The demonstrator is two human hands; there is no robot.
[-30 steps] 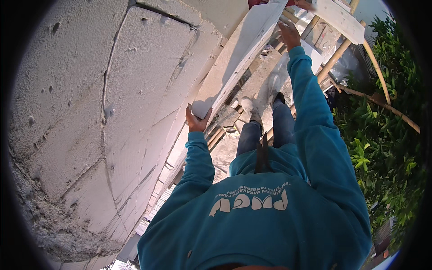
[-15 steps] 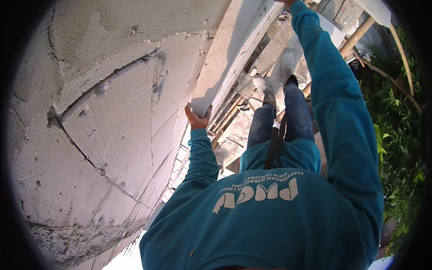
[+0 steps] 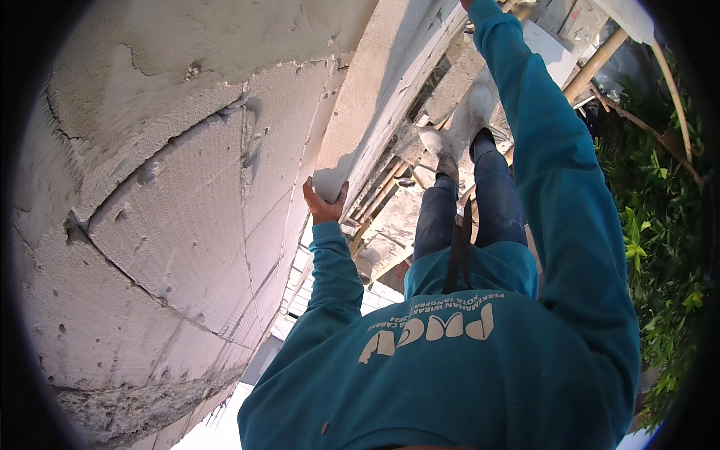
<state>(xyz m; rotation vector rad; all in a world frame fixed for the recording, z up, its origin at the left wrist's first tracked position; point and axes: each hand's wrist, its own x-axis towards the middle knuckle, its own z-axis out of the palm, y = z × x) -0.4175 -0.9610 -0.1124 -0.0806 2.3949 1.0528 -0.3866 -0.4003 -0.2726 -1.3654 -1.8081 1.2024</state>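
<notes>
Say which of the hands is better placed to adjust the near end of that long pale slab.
Probably the left hand: it cups the near end of the pale slab. The right hand is up at the picture's top edge, far from that end and mostly cut off.

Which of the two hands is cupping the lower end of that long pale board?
The left hand: its fingers and thumb spread around the long pale board's lower end. The right hand is mostly cut off at the top.
</notes>
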